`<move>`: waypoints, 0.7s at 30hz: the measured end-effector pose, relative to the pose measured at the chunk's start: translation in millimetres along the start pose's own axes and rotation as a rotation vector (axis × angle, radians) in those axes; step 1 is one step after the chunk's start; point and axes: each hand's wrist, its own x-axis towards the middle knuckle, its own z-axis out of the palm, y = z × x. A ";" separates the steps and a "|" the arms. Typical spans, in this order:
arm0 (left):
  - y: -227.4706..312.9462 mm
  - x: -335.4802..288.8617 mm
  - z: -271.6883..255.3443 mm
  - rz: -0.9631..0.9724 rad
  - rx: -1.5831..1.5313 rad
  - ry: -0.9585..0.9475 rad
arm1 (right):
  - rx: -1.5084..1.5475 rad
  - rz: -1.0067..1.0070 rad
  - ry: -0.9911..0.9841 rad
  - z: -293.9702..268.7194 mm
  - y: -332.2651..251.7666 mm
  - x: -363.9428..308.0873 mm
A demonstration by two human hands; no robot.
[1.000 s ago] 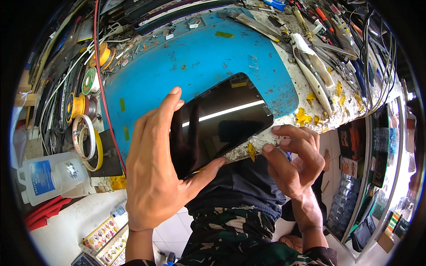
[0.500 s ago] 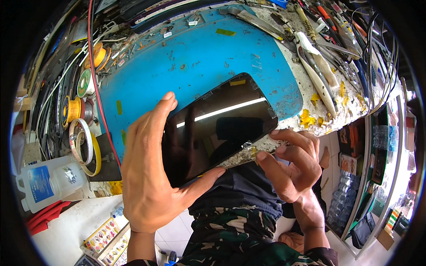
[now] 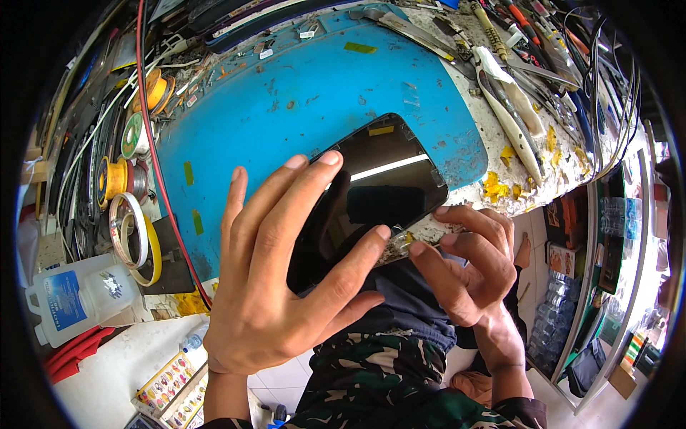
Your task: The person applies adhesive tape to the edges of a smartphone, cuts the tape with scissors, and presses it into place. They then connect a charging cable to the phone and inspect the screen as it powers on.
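Note:
A smartphone (image 3: 386,179) with a dark, glossy screen lies tilted across the front edge of a blue work mat (image 3: 236,136). Small bits of clear tape show along its rim, and a yellow strip (image 3: 381,130) sits near its top end. My left hand (image 3: 286,264) is open over the phone's left part, fingers spread, with the index fingertip at the lower edge. Just beside that fingertip is a small piece of clear tape (image 3: 404,240). My right hand (image 3: 468,261) is closed at the phone's lower right edge, thumb at the tape; its exact grip is partly hidden.
Spools (image 3: 114,179), tape rings (image 3: 132,239) and a plastic jug (image 3: 78,297) crowd the left. A red cable (image 3: 148,129) runs along the mat's left side. Tweezers (image 3: 511,125) and many hand tools fill the back right. A glass-sided cabinet (image 3: 607,257) stands at right.
My left hand has let go of the phone's left side and shifted right over the screen, its index finger now by the clear tape. My right hand has barely moved.

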 end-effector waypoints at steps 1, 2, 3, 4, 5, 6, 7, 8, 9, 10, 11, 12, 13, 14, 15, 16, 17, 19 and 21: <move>0.4 0.5 -0.4 0.002 0.001 -0.006 | -0.004 0.001 0.006 0.3 -0.3 -0.1; 0.9 0.9 -0.7 0.000 -0.011 -0.012 | -0.008 0.002 0.012 0.7 -0.5 -0.3; 1.2 1.3 -0.8 0.006 0.004 -0.019 | -0.016 -0.001 0.012 0.8 -0.5 -0.5; 1.4 1.7 -0.6 0.007 0.005 -0.026 | -0.010 0.001 0.011 0.8 -0.3 -0.7; 1.7 2.0 -0.6 0.001 -0.014 -0.038 | -0.008 0.000 0.004 0.6 -0.2 -1.0; 2.1 2.2 -0.6 0.005 0.005 -0.044 | -0.008 -0.002 0.002 0.4 0.0 -1.3; 2.6 2.4 -0.8 0.000 0.004 -0.055 | -0.006 0.000 -0.001 0.4 0.0 -1.5; 3.0 2.5 -1.2 -0.007 -0.018 -0.062 | -0.006 0.001 0.001 0.4 0.1 -1.7; 3.0 2.8 -1.3 -0.003 0.002 -0.068 | -0.008 0.001 0.000 0.4 0.2 -1.9; 3.0 3.2 -1.7 -0.001 0.000 -0.071 | -0.004 0.005 0.004 0.5 0.0 -2.0; 3.1 3.5 -1.9 -0.007 -0.028 -0.074 | -0.003 0.008 0.005 0.7 -0.1 -2.0; 3.4 3.8 -2.3 -0.003 0.000 -0.081 | -0.006 0.004 0.001 0.7 -0.2 -2.0; 3.7 4.1 -2.6 -0.006 0.000 -0.088 | -0.002 0.009 0.002 0.8 -0.2 -2.0; 4.0 4.5 -2.7 -0.013 -0.022 -0.095 | -0.003 0.006 -0.003 0.6 -0.1 -1.9; 4.1 4.9 -2.8 -0.009 -0.005 -0.098 | -0.005 0.006 -0.003 0.4 -0.1 -1.7; 4.1 5.3 -2.7 -0.007 -0.011 -0.100 | -0.002 0.006 -0.008 0.1 -0.3 -1.6; 4.2 5.6 -2.7 -0.013 -0.037 -0.104 | -0.001 0.009 -0.010 -0.3 -0.6 -1.4; 4.6 6.1 -2.4 -0.012 -0.020 -0.116 | -0.001 0.013 -0.014 -1.0 -1.1 -1.2; 4.6 6.3 -2.1 -0.015 -0.021 -0.124 | -0.001 0.015 -0.017 -1.5 -1.6 -1.0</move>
